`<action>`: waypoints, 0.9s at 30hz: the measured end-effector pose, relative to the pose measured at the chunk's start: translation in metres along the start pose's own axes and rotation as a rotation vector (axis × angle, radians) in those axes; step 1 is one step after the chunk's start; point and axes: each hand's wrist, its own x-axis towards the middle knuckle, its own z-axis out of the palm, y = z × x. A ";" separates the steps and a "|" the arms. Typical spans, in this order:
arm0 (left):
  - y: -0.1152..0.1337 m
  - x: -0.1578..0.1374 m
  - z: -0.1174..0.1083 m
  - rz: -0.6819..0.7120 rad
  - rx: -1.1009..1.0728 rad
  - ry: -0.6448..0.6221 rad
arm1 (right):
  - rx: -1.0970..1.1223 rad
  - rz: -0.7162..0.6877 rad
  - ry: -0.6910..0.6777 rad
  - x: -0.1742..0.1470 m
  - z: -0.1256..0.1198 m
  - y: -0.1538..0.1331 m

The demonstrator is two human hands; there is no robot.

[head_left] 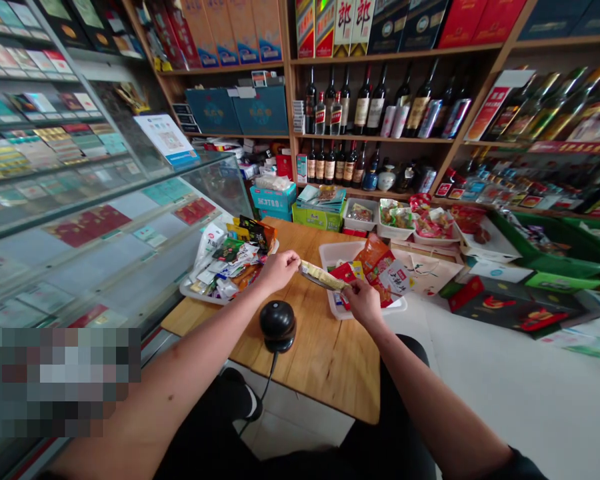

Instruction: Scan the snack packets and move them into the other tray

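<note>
Wooden table (325, 357) below; slim packet (323, 275) between hands (280, 270) (365, 302) (each pinching one end).

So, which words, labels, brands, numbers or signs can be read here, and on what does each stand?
"郎": in red on two tall white boxes, highest visible shelf.
Too blurred: light-blue carton; red-orange plastic packet; dark glass bottles with pale labels.
Too small: long pale-yellow packet between the left hand and right hand; white-and-blue QR-code sign, beyond its code.

Wooden shelves (380, 55) line the back, beyond a glass counter (130, 233) and pale floor (470, 347).
</note>
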 end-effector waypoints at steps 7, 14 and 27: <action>0.029 0.036 0.033 0.062 -0.010 -0.053 | 0.072 0.106 0.047 -0.016 -0.025 0.014; 0.032 0.062 0.067 0.052 -0.122 -0.160 | 0.096 0.158 0.082 -0.020 -0.032 0.020; 0.015 0.038 0.046 -0.033 -0.158 -0.176 | 0.118 0.133 -0.033 -0.011 -0.026 0.010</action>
